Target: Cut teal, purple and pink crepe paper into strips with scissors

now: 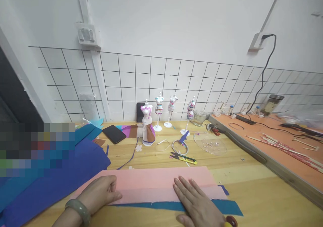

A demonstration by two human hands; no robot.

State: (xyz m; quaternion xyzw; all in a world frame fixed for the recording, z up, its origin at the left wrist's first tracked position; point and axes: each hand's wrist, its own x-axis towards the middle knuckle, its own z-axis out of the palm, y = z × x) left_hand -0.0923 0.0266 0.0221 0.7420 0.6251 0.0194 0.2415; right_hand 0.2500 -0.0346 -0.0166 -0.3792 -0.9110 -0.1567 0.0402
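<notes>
A pink strip of thin paper or cloth (151, 178) lies across the table in front of me, its near part a paler band. My left hand (99, 191), with a bracelet at the wrist, rests on its left end, fingers curled in and thumb lying along the strip; nothing shows in its grasp. Flat on the right part, fingers spread, is my right hand (195, 201). A teal strip (225, 206) sticks out from beneath the pink one along the near edge. By my right wrist, partly hidden, sits a small dark red and yellow object (231, 221).
Beyond the strip lie yellow-handled thread snips (184, 158), a ring (180, 147) and a clear dish of beads (210, 143). Small dress forms (147, 124) stand near the wall. Blue sheets (63, 176) and a phone (114, 134) are at left, an orange-topped table (280, 146) at right.
</notes>
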